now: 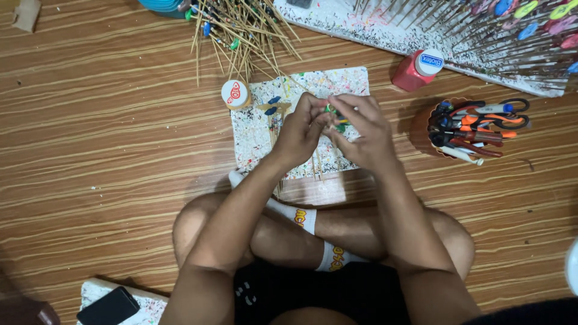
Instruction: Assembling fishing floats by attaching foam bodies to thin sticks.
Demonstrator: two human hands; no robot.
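Two hands, left hand (301, 129) and right hand (361, 129), pinch one small green piece (333, 112) over one paint-speckled board (259, 138), beside one red bottle (415, 69).

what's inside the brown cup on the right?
The brown cup holds orange-handled scissors, a white marker and other pens and tools, packed upright. Their lower ends and the cup's bottom are hidden.

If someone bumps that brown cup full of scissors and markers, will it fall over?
Probably it could tip. The brown cup is crammed, and the scissors and markers lean far out over one side, so it looks top-heavy that way. It likely feels heavy for its size, and it stands on smooth wooden floor, so it might slide first.
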